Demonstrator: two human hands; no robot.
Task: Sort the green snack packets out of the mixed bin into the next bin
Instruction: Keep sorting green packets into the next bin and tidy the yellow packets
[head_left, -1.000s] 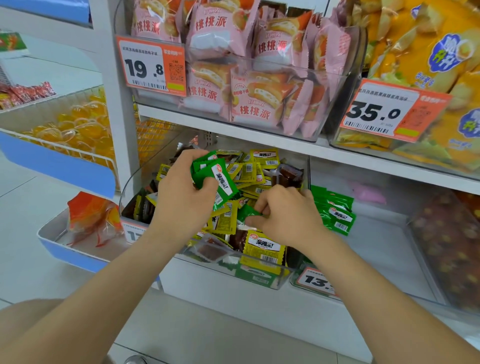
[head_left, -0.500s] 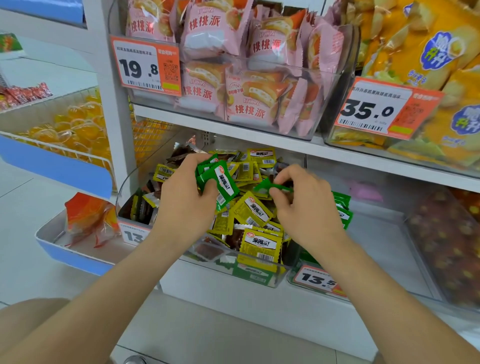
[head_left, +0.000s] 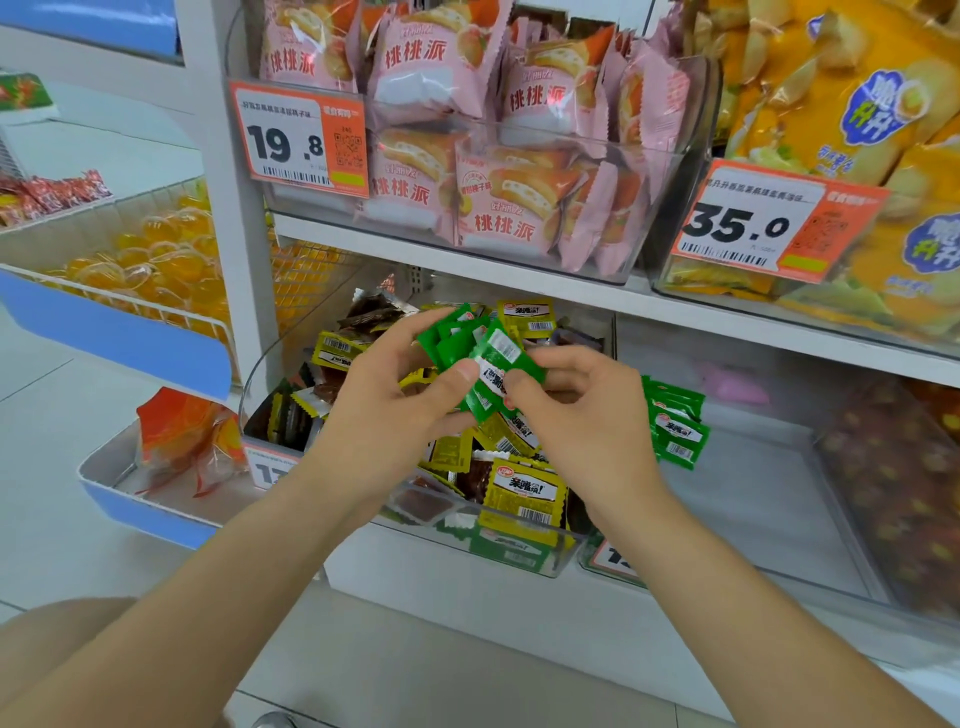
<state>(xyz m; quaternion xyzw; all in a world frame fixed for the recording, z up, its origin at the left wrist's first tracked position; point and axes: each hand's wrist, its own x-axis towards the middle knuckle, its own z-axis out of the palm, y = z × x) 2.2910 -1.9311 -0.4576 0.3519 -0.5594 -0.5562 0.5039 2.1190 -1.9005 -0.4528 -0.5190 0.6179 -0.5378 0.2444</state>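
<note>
- Above you, pink packets (head_left: 447, 78) fill a clear bin (head_left: 698, 119) on the upper shelf (head_left: 675, 312).
- A 19.8 tag (head_left: 298, 140) hangs on that bin's front left.
- To your upper right, yellow bags (head_left: 831, 93) sit behind a 35.0 tag (head_left: 769, 223).
- To your left, orange jelly cups (head_left: 156, 260) lie in a wire basket (head_left: 130, 303).
- Farther left you see red packets (head_left: 52, 192) on a white ledge.
- Below the basket, an orange bag (head_left: 182, 441) lies in a blue-edged tray (head_left: 150, 514).
- At your far right, dark mottled packets (head_left: 893, 493) show, blurred.
</note>
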